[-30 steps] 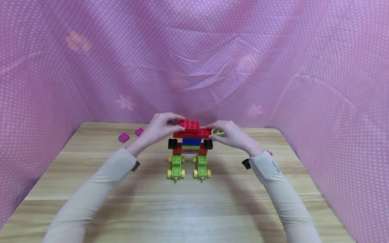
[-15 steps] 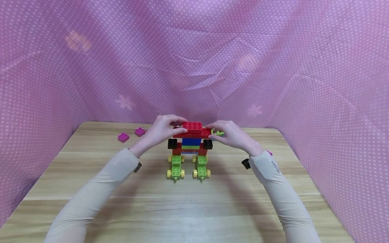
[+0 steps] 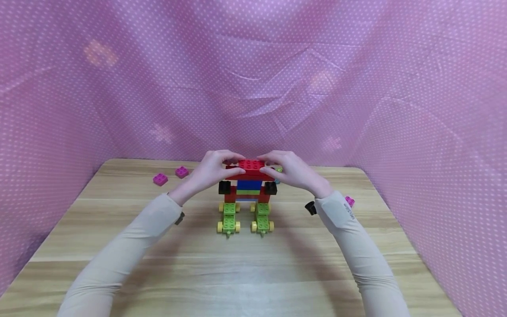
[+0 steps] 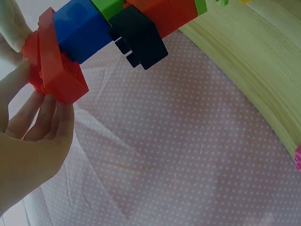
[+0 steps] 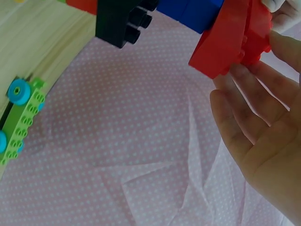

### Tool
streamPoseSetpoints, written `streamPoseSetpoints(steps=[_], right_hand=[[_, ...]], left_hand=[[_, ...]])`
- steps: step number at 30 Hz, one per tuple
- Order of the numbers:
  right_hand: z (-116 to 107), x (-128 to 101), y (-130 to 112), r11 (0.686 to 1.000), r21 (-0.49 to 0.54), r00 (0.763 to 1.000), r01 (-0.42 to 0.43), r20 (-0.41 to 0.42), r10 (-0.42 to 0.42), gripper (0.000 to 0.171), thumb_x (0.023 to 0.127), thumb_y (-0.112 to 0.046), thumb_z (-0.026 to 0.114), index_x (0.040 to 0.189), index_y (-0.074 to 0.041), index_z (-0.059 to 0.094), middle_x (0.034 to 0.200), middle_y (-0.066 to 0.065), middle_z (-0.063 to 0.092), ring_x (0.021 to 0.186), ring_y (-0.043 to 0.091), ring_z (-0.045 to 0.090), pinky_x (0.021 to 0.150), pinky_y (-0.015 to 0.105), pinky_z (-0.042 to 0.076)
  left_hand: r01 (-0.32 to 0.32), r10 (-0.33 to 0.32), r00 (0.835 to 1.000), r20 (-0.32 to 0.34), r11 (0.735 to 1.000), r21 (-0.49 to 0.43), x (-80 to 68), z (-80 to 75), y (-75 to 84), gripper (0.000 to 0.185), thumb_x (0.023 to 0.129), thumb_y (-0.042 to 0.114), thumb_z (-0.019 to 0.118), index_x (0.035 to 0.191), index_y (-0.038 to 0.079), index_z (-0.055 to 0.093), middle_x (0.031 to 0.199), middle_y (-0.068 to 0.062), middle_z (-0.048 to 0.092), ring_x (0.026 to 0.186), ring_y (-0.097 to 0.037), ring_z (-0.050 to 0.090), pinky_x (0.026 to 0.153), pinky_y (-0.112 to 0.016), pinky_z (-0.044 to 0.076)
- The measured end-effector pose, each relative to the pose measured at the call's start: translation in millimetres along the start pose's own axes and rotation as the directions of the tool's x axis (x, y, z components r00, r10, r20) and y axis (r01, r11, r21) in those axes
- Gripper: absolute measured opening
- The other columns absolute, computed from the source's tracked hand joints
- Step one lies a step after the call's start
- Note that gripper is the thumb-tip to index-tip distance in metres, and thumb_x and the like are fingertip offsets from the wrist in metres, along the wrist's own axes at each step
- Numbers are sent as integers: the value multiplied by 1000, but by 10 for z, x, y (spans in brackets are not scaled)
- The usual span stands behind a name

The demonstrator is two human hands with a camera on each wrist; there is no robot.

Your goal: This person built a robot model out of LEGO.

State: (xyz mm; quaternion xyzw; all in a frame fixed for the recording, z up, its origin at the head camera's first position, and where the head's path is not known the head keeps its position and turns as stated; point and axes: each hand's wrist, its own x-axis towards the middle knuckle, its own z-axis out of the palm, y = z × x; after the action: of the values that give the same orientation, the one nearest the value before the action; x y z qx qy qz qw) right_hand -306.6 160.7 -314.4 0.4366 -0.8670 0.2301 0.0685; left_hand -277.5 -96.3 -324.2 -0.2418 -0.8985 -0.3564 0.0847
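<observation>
A brick model stands mid-table on two green wheeled bases (image 3: 229, 218) with yellow wheels. It has a blue brick (image 3: 249, 185) in the middle and black bricks (image 3: 224, 187) at both sides. On top lie a long red plate (image 3: 249, 176) and a small red brick (image 3: 250, 164). My left hand (image 3: 229, 166) pinches the left end of the red brick, thumb in front and fingers behind. My right hand (image 3: 269, 166) pinches its right end the same way. In the left wrist view my fingers (image 4: 42, 108) touch the red brick (image 4: 56, 70). In the right wrist view my fingers (image 5: 249, 94) lie against the red brick (image 5: 235, 40).
Two magenta bricks (image 3: 160, 178) lie at the table's back left and a pink one (image 3: 349, 201) lies by my right sleeve. A green wheeled piece with blue wheels (image 5: 21, 117) lies behind the model. Pink dotted cloth (image 3: 253, 88) walls in the wooden table (image 3: 253, 273).
My right hand has moved left from the plate's right end onto the small red brick. The left hand shifted the red brick slightly right, then stayed.
</observation>
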Motion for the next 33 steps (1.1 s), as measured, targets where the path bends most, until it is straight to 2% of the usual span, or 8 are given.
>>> streamPoseSetpoints(steps=[8, 15, 21, 29, 33], right_hand=[[12, 42, -11, 998, 32, 999, 49, -22, -48, 34, 95, -21, 68, 125, -5, 67, 119, 10, 72, 97, 18, 71, 86, 37, 61], [11, 62, -15, 995, 95, 1000, 26, -11, -25, 32, 92, -17, 70, 121, -2, 68, 114, 12, 73, 97, 20, 71, 91, 40, 60], [-3, 79, -36, 997, 75, 1000, 20, 22, -22, 34, 93, -18, 69, 123, -2, 67, 111, 12, 75, 95, 21, 72, 88, 39, 61], [-27, 111, -38, 999, 44, 999, 27, 22, -28, 33, 92, -20, 70, 121, -4, 69, 109, 9, 76, 88, 17, 70, 79, 36, 61], [-33, 117, -44, 999, 35, 999, 13, 36, -15, 34, 92, -21, 70, 122, -5, 69, 111, 9, 75, 88, 17, 67, 81, 38, 61]], left_hand=[[-11, 11, 999, 50, 1000, -3, -3, -27, -39, 37, 95, 31, 67, 128, 13, 67, 121, -7, 71, 106, -21, 64, 95, -45, 57], [1, 0, 998, 59, 1000, -14, -4, -36, -22, 37, 95, 30, 68, 128, 13, 67, 121, -6, 71, 105, -20, 64, 93, -41, 58], [28, -25, 998, 59, 999, -44, -19, -28, -40, 37, 95, 29, 67, 128, 14, 67, 123, -7, 70, 109, -21, 65, 96, -41, 57], [43, -40, 998, 46, 995, -86, -33, -21, -49, 36, 94, 27, 69, 127, 14, 68, 124, -8, 71, 109, -22, 65, 97, -42, 56], [57, -53, 998, 43, 994, -96, -30, -6, -68, 36, 93, 28, 70, 126, 14, 68, 123, -7, 71, 109, -22, 65, 97, -42, 56]])
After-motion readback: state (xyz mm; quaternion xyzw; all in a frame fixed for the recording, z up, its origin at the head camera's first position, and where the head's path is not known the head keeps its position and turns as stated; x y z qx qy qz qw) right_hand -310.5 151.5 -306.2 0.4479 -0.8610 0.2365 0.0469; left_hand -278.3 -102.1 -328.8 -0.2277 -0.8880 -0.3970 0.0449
